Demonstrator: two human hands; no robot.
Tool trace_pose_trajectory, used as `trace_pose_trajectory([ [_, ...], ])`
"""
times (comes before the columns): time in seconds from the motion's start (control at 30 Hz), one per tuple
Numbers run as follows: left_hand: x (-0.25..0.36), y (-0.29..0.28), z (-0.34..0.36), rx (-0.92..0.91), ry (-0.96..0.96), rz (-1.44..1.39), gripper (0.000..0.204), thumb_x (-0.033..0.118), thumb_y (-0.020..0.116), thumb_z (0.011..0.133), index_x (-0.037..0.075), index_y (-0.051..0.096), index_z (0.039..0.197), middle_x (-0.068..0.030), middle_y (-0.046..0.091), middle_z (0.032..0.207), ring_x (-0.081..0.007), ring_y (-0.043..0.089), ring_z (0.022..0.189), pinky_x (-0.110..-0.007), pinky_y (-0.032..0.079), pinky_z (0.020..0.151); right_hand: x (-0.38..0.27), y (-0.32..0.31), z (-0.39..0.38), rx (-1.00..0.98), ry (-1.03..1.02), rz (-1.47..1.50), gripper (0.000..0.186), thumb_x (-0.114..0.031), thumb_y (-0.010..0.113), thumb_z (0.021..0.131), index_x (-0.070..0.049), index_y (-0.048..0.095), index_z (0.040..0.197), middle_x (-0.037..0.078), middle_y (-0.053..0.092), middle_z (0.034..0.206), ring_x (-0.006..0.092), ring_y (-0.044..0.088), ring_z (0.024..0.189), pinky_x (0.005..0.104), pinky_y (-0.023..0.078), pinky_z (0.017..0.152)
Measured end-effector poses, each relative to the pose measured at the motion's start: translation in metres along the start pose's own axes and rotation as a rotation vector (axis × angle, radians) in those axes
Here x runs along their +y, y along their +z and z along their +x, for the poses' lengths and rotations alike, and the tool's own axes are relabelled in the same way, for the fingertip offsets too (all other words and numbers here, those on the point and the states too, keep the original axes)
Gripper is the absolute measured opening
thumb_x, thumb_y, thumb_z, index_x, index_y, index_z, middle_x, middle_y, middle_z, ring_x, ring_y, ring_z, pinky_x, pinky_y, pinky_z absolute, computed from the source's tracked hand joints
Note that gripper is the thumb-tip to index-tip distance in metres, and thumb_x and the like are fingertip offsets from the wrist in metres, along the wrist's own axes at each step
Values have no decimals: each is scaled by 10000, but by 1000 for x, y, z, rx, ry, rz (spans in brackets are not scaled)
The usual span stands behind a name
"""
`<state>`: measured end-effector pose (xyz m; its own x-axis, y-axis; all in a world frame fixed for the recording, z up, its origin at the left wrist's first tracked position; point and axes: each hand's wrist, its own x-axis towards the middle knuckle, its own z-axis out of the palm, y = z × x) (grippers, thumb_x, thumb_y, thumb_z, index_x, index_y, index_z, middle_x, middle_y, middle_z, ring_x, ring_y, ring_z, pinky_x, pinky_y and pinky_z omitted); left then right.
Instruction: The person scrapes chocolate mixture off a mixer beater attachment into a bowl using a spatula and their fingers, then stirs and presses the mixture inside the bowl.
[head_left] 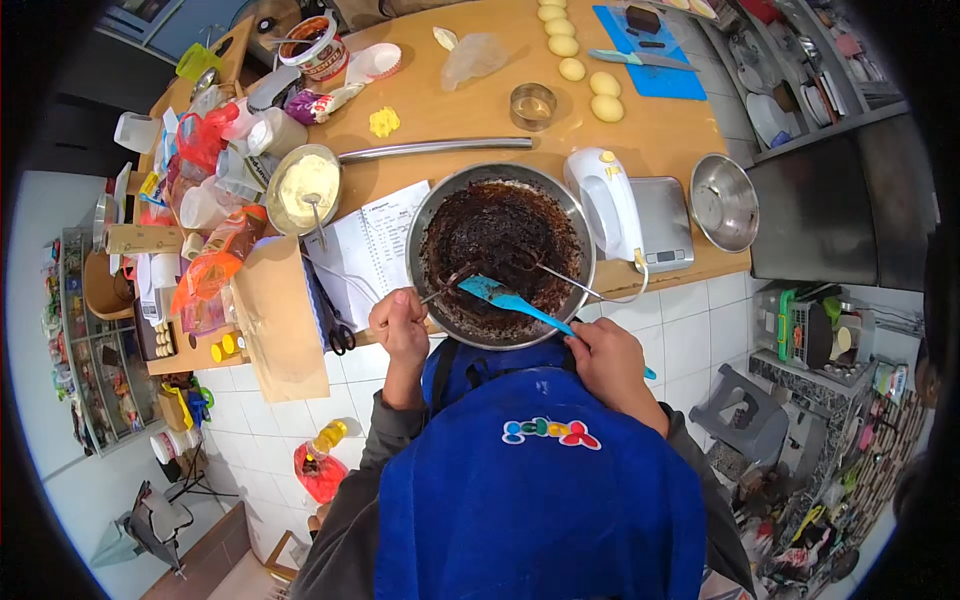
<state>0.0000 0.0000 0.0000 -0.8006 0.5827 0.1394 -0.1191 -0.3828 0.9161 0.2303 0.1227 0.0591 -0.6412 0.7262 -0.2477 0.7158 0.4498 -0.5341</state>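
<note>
In front of me at the table's near edge stands a metal bowl (pixel 411 245) coated inside with dark chocolate-brown mixture (pixel 500 230). My right hand (pixel 610 360) is closed round the handle of a blue spatula (pixel 495 292), whose blade reaches into the bowl. My left hand (pixel 400 325) is closed at the bowl's left rim on the thin metal stem of a mixer beater (pixel 460 275); the beater's head touches the spatula's blade. A second beater (pixel 550 270) rests in the bowl, its stem over the right rim. Dark mixture clings to both.
Right of the bowl are a white hand mixer (pixel 605 205), a scale (pixel 665 225) and an empty metal bowl (pixel 725 205). A pan of pale cream (pixel 305 190) and a notebook (pixel 385 225) lie left. Farther back are a metal ring (pixel 532 106), several pale dough balls (pixel 562 46) and a knife (pixel 640 60) on a blue board.
</note>
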Motion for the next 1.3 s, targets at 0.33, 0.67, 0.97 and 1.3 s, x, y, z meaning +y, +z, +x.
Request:
trace_pose_trajectory([
  [0.33, 4, 2, -2, -6, 5, -26, 417, 154, 441, 938, 55, 323, 550, -9, 295, 499, -89, 239, 456, -267, 190, 408, -4, 8, 5, -7, -67, 2, 100, -182, 643, 790, -92, 657, 830, 117, 578, 722, 335, 594, 673, 452, 476, 588],
  [0.67, 4, -4, 0, 149, -51, -54, 397, 139, 440, 942, 77, 325, 567, 2, 284, 504, -79, 230, 464, -254, 204, 414, -1, 2, -2, -2, 48, -57, 135, -199, 661, 782, -122, 702, 885, 107, 587, 727, 317, 593, 694, 424, 465, 614],
  [0.97, 2, -2, -1, 134, -8, 11, 390, 182, 454, 952, 108, 321, 593, 24, 260, 492, -71, 228, 458, -242, 195, 407, -5, 7, 1, 23, 7, -51, 106, -194, 635, 794, -95, 654, 826, 123, 586, 743, 330, 603, 699, 451, 480, 601],
  [1.3, 3, 2, -2, 103, 16, -28, 426, 133, 455, 946, 73, 312, 549, -7, 286, 498, -86, 240, 454, -255, 196, 402, -12, 5, 1, 0, -23, -28, 103, -188, 624, 805, -88, 649, 817, 129, 576, 741, 335, 601, 700, 456, 481, 596],
])
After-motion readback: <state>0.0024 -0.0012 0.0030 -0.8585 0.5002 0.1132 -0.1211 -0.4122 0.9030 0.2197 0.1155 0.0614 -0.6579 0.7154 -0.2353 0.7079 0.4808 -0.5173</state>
